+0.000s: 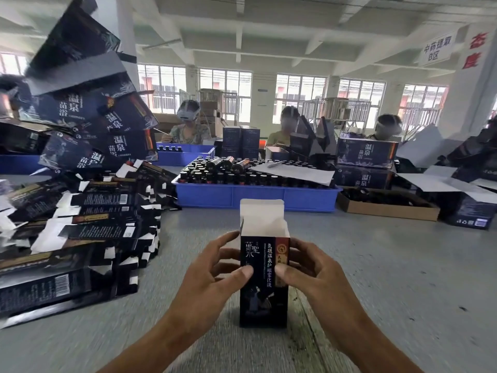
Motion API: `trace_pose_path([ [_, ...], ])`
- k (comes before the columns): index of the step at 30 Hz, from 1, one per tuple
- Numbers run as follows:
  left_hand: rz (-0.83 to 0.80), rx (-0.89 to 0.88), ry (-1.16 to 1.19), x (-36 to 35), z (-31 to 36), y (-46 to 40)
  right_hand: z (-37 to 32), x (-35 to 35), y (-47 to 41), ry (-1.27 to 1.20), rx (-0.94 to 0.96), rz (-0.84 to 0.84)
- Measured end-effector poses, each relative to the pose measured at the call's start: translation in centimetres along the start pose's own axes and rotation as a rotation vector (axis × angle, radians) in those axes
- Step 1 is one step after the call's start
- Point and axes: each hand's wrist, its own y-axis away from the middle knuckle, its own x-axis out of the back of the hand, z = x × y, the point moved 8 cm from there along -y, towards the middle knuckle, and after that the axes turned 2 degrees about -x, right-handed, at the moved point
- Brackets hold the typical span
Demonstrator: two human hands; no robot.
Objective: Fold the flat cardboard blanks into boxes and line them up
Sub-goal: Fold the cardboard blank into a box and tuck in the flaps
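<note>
1. I see a dark box (264, 278) standing upright on the grey table (390, 265), just in front of the blue crate (255, 196). Its top is open, with the white lid flap (262, 211) standing up at the back.
2. My left hand (212, 273) grips the box's left side: the thumb presses on the front face and the fingers curl toward the left wall.
3. My right hand (309, 270) grips the right side the same way, with the thumb on the front face and the fingers curled round the right edge.
4. Left of the crate lies a thick heap of flat blanks (80, 238), dark with white tabs sticking out.
5. Above that heap, larger dark cartons (102, 122) are piled at tilted angles.
6. The crate is packed with small dark bottles (215, 173), and a white sheet (295, 170) lies over its right part.
7. Right of the crate sits a shallow brown tray (387, 208).
8. Behind the crate, three people (188, 127) sit at the far side of the table.
</note>
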Motion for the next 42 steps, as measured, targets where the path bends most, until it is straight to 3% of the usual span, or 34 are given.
trace_pose_path([
  [8,0.104,-0.11,-0.019,1.4,2.1,-0.1,0.2,-0.9,0.1,-0.012,0.011,-0.072],
  [11,0.071,-0.156,-0.077,1.1,2.7,0.2,-0.2,-1.1,0.2,-0.006,0.056,-0.052],
  [22,0.129,-0.282,-0.316,0.5,3.2,1.9,-2.0,-2.1,1.3,0.225,0.205,-0.122],
  [26,0.143,-0.287,-0.317,0.5,3.7,1.9,-2.9,-2.1,1.4,0.267,0.226,-0.138],
  [33,0.123,-0.299,-0.216,-0.6,4.5,1.8,-4.2,-0.8,1.4,0.108,0.308,0.004],
  [42,0.096,-0.271,-0.176,-0.9,3.9,1.6,-4.4,-0.9,1.5,0.088,0.271,-0.02],
])
